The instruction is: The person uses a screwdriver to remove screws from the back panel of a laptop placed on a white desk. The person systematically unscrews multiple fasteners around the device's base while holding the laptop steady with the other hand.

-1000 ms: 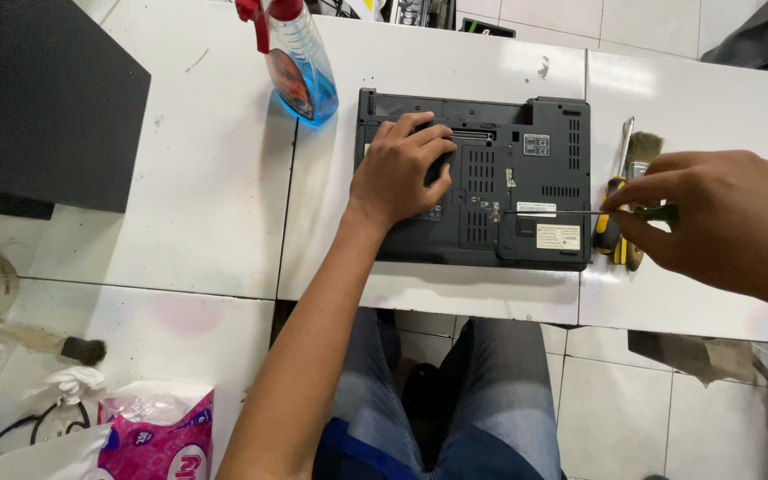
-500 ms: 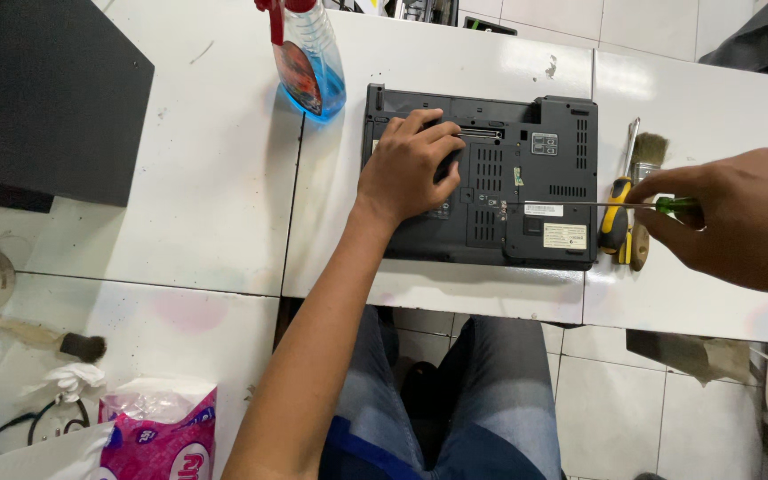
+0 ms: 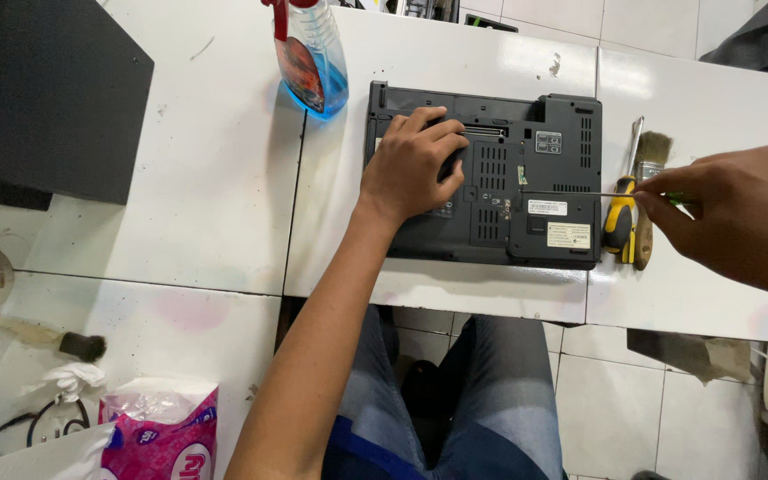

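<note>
A black laptop (image 3: 544,160) lies upside down on the white table (image 3: 206,178). My left hand (image 3: 411,164) rests flat on its left half, fingers spread over the base cover. My right hand (image 3: 740,218) is at the right of the laptop and grips a thin screwdriver (image 3: 571,193) with a green handle, mostly hidden in my fingers. Its long shaft reaches left over the laptop's base, tip near the middle vents.
A yellow-and-black screwdriver (image 3: 620,222) and a paintbrush (image 3: 646,178) lie just right of the laptop. A spray bottle of blue liquid (image 3: 313,62) stands at the back. A dark panel (image 3: 46,98) lies far left; a pink packet (image 3: 162,436) and a small brush (image 3: 42,336) sit near left.
My right hand has shifted slightly with the screwdriver, its shaft now level over the laptop base. My left hand stays on the laptop.
</note>
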